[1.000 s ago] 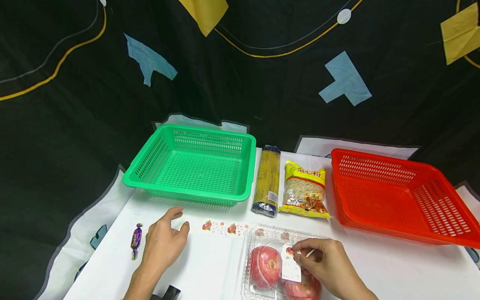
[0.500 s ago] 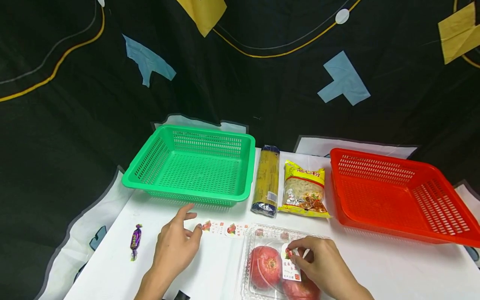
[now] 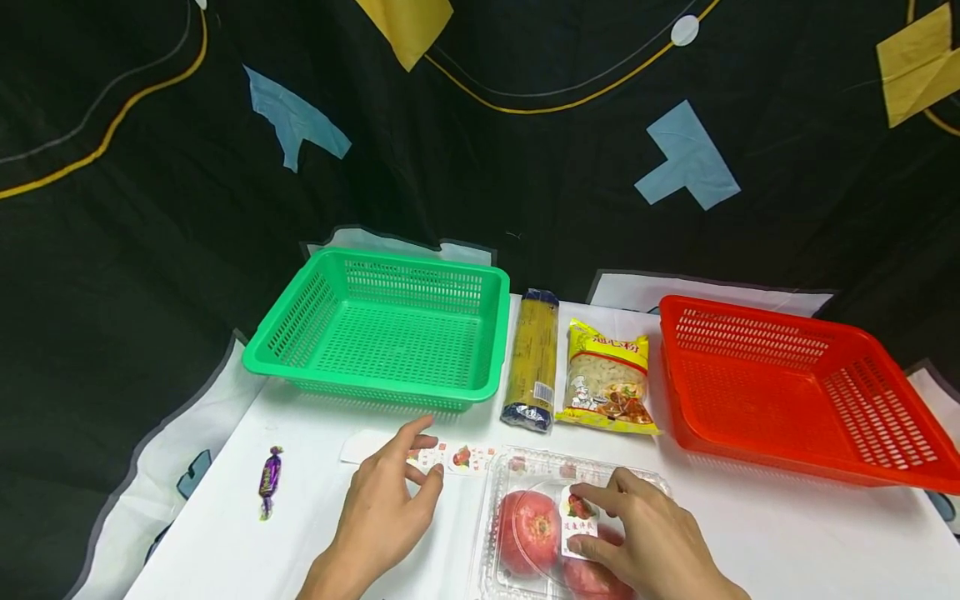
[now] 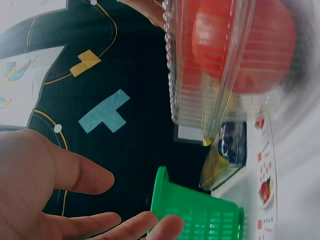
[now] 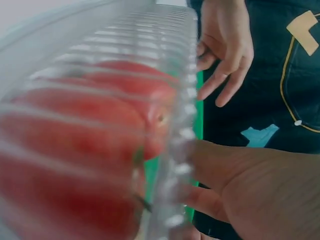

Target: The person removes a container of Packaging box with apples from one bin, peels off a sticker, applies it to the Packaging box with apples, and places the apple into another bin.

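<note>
A clear plastic clamshell box [image 3: 491, 546] holding red apples [image 3: 528, 533] sits at the front of the table. On its lid lies a white label [image 3: 577, 533] with a red fruit picture and red print. My right hand [image 3: 656, 533] rests over the lid's right side, index fingertip at the label's top and thumb at its lower part. My left hand [image 3: 386, 512], fingers loosely bent and holding nothing, hovers left of the box over a strip of similar stickers [image 3: 461, 458]. The left wrist view shows that left hand [image 4: 65, 185] apart from the box.
Behind stand a green basket [image 3: 405, 387] at left and a red basket [image 3: 795, 467] at right. Between them lie a spaghetti packet [image 3: 532, 358] and a yellow-edged pasta bag [image 3: 609, 379]. A purple-wrapped candy [image 3: 270, 483] lies on the left of the white table [image 3: 225, 533].
My left hand has moved right, from near the candy to over the sticker strip. My right fingers have gone from pinching the label to lying spread on it against the lid.
</note>
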Demonstrator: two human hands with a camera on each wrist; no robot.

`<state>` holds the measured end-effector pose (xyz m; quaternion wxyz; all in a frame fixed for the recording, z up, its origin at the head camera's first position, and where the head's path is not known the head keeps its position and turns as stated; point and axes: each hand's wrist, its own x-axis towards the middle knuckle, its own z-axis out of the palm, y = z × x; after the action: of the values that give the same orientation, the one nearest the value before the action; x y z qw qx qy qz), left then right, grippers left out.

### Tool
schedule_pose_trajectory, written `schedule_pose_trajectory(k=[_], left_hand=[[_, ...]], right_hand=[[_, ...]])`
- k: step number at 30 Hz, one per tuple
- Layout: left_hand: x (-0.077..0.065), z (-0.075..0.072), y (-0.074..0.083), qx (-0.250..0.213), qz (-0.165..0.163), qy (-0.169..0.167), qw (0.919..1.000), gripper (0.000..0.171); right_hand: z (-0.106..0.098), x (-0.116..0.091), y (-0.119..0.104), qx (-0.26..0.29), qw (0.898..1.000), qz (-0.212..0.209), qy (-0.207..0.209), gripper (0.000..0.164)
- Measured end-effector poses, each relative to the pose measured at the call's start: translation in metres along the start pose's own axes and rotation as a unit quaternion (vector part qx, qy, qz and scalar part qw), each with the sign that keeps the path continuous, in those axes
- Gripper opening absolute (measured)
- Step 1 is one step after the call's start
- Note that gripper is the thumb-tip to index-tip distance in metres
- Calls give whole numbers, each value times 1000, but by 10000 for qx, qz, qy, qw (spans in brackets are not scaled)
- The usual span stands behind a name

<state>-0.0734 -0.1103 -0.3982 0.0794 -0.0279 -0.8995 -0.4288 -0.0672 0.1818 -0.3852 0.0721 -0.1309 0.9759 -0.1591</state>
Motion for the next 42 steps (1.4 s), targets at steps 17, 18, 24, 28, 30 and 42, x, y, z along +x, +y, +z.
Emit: schedule_pose_trajectory(k=[17,18,24,28,30,42], left_hand=[[3,3,6,-185,352,-325,9987,45],[4,2,7,-222,388,-380,9983,42],[20,0,17,-378,896,-733,9926,30],[40,1,31,-429,1277,-1020,9856,29],[51,3,40,-402,1379,-1113,9833,27],[126,31,81,833,1799,-952,9755,26]], right_hand=[[-4,-5,14,165,9996,-139,177,44],[-4,-6,15,164,9995,-168,206,42],[-14,2,19,314,9981,-290,448,37],[-24,21,28,542,9920,-457,1040,34],[-27,33,34,632,9859,-656,1406,31],[-49,86,62,626,9752,-531,2055,35]])
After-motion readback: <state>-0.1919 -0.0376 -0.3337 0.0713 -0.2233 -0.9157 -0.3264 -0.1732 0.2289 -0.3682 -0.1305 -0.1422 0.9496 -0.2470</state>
